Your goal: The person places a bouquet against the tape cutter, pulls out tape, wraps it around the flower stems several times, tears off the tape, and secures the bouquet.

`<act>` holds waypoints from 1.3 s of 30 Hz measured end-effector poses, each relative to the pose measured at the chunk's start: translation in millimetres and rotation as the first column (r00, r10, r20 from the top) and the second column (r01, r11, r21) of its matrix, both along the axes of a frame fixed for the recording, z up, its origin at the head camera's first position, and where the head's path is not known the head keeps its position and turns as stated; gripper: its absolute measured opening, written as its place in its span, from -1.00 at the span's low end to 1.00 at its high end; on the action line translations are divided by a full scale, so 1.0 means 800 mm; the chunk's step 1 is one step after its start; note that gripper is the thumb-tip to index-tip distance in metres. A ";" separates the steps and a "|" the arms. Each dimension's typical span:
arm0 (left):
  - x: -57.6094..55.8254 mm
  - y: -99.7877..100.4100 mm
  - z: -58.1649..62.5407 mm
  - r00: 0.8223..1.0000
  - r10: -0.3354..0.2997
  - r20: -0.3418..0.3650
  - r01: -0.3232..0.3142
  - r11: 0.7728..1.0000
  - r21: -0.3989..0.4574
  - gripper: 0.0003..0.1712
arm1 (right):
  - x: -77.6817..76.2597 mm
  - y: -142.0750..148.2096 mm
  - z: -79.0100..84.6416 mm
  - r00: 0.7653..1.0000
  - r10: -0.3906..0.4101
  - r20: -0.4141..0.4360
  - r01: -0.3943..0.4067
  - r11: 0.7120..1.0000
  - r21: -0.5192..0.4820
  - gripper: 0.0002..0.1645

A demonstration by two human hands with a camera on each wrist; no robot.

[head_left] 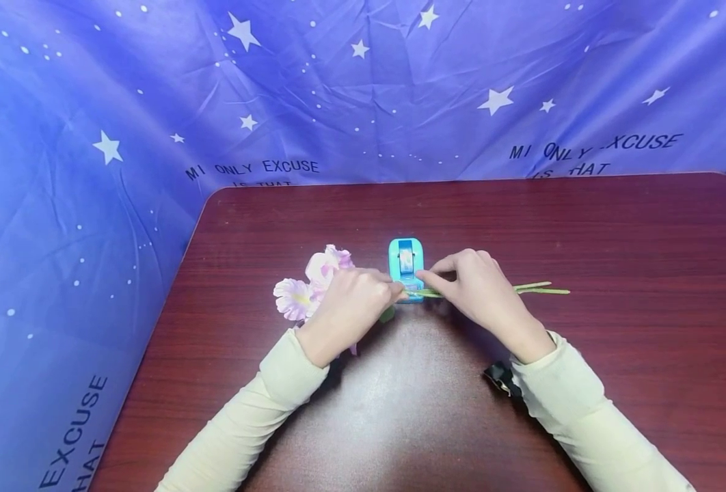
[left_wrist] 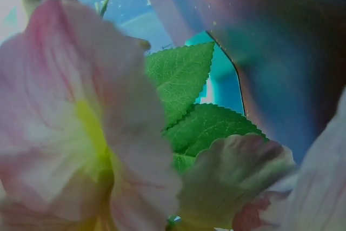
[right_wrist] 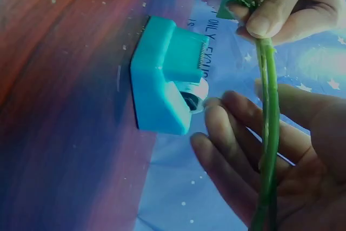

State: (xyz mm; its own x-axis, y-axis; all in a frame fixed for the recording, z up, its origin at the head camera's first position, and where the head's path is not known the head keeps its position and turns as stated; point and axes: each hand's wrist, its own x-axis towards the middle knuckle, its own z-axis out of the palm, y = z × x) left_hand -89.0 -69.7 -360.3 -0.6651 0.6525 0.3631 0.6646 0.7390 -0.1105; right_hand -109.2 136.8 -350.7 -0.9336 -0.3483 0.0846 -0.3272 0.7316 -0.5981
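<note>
Pink-and-white artificial flowers [head_left: 292, 298] lie to the left, their green stems [right_wrist: 272, 96] running rightward across the front of a light-blue tape dispenser [head_left: 393, 263]. My left hand [head_left: 353, 301] pinches the stems just below the blossoms, thumb on top in the right wrist view. My right hand [head_left: 482, 287] is beside the dispenser, its fingers loosely bent and spread. The stems pass across its palm without the fingers closing round them. Its fingertips are close to the tape roll [right_wrist: 201, 93]; whether they touch it I cannot tell. Petals and green leaves [left_wrist: 181, 74] fill the left wrist view.
Everything stands on a dark red wooden table [head_left: 634, 260]. A blue-purple cloth [head_left: 363, 89] with white stars and lettering hangs behind and along the left side. A black strap with a small metal part [head_left: 502, 379] sits by the right cuff.
</note>
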 end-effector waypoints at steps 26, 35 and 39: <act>-0.012 -0.023 0.008 0.998 0.036 -0.046 -0.034 0.998 0.061 -0.67 | 0.007 -0.011 0.004 0.954 0.095 -0.285 -0.149 0.974 -0.172 -0.90; -0.015 -0.028 0.015 0.998 0.059 -0.032 -0.055 0.993 0.102 -0.66 | 0.011 -0.011 0.006 0.899 0.186 -0.397 -0.280 0.940 -0.194 -0.81; -0.015 -0.030 0.020 0.997 0.073 -0.033 -0.069 0.990 0.122 -0.63 | 0.013 -0.014 0.005 0.874 0.248 -0.419 -0.334 0.931 -0.146 -0.85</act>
